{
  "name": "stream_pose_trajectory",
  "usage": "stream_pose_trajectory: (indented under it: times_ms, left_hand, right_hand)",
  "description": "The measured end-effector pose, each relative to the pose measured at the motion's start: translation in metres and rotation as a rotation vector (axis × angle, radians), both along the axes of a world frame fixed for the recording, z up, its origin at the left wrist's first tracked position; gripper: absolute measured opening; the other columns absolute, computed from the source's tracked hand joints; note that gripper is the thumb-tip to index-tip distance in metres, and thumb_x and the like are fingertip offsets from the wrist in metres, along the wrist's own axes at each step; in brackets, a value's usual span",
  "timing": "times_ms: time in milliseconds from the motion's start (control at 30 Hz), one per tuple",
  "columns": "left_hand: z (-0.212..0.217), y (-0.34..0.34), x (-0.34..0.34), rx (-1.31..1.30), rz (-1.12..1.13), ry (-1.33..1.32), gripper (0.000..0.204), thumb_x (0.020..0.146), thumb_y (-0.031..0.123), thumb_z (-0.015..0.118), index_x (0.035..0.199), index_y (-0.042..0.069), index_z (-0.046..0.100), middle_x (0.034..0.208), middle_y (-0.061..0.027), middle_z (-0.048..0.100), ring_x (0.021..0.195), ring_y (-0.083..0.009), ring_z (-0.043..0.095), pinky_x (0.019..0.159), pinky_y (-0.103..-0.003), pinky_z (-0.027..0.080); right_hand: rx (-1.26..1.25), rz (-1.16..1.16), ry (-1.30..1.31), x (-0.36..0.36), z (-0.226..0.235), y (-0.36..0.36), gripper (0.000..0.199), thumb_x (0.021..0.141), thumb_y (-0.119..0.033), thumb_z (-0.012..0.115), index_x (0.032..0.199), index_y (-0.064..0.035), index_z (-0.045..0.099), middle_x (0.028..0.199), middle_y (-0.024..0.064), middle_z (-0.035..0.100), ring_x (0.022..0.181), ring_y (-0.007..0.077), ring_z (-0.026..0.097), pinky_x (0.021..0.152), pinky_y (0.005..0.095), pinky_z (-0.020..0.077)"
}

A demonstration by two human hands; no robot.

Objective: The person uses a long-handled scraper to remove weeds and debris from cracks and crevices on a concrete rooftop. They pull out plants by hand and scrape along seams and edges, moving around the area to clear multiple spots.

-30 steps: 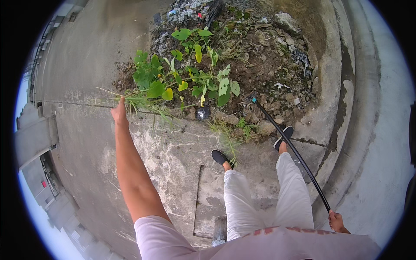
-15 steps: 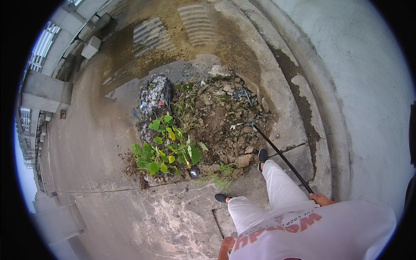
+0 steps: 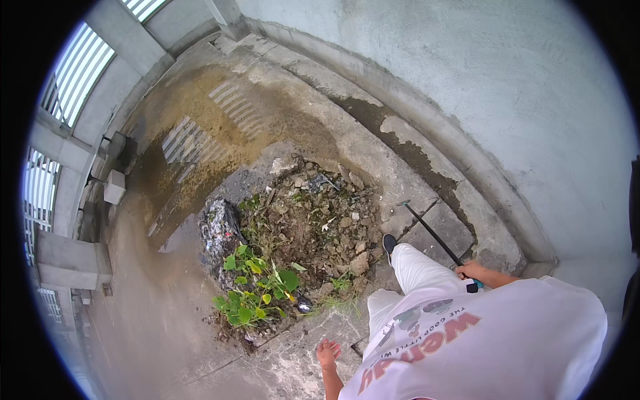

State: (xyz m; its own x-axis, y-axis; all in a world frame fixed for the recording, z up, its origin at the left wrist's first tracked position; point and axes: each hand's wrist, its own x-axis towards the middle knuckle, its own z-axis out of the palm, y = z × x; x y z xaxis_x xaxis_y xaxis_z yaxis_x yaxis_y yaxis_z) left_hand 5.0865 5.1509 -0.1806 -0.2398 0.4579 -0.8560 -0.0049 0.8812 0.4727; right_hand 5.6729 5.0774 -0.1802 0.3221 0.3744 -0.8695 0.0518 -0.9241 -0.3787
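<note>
My right hand (image 3: 471, 270) is closed round the handle of a litter picker (image 3: 435, 233), a long black pole with a teal tip and teal parts at the grip. Its tip is over the concrete, just right of a rubble heap (image 3: 320, 227), with nothing visible in it. My left hand (image 3: 328, 352) hangs low beside my leg, fingers loosely apart and holding nothing. The heap holds stones, soil, a white scrap (image 3: 325, 227) and dark plastic (image 3: 323, 181). A leafy green plant (image 3: 257, 287) grows at its near left side, with a dark shiny bag (image 3: 304, 305) beside it.
A pale wall (image 3: 467, 73) curves along the right, with a raised kerb and damp gutter (image 3: 400, 137) at its foot. Muddy shallow water (image 3: 193, 127) lies beyond the heap. Concrete blocks (image 3: 115, 187) and slatted openings (image 3: 83, 70) line the left.
The picker's tip has moved away from the heap to the concrete on its right. My left hand has come further into view. The view has turned, and I have stepped.
</note>
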Motion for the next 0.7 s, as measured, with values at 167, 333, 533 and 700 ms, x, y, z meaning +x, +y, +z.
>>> stream_pose_trajectory:
  times_ms: [167,333,533,700]
  left_hand:
    - [0.008,0.022,0.027,-0.010,-0.066,0.006,0.027,0.094,0.025,0.048,0.114,0.006,0.050,0.093,-0.0075,0.061,0.078,-0.0204,0.064,0.061,-0.033,0.054]
    - [-0.014,0.007,0.093,-0.200,-0.094,0.039,0.027,0.092,0.024,0.049,0.112,0.005,0.052,0.093,-0.0087,0.062,0.076,-0.0208,0.064,0.061,-0.033,0.054]
    - [-0.024,0.053,0.223,-0.243,-0.419,0.043,0.028,0.092,0.026,0.050,0.112,0.007,0.055,0.093,-0.0084,0.064,0.078,-0.0193,0.064,0.062,-0.033,0.053]
    - [-0.001,0.183,0.367,-0.089,-0.389,-0.057,0.029,0.091,0.027,0.051,0.112,0.008,0.056,0.092,-0.0081,0.064,0.078,-0.0180,0.064,0.064,-0.032,0.052]
  right_hand:
    - [-0.087,-0.007,-0.052,0.028,0.000,-0.017,0.024,0.073,-0.029,0.064,0.058,-0.0100,0.064,0.058,0.0004,0.061,0.053,0.0088,0.053,0.052,0.0271,0.0423]
    - [-0.040,-0.331,0.054,0.072,-0.022,-0.008,0.024,0.075,-0.028,0.064,0.061,-0.0087,0.065,0.059,0.0000,0.061,0.053,0.0094,0.053,0.051,0.0271,0.0418]
    - [-0.085,-0.162,-0.007,0.189,0.027,0.066,0.026,0.075,-0.028,0.066,0.061,-0.0059,0.064,0.059,0.0020,0.061,0.053,0.0109,0.054,0.051,0.0275,0.0426]
    - [-0.088,-0.118,0.071,0.293,0.011,0.086,0.023,0.079,-0.022,0.066,0.068,-0.0025,0.063,0.063,0.0041,0.060,0.053,0.0122,0.055,0.050,0.0282,0.0449]
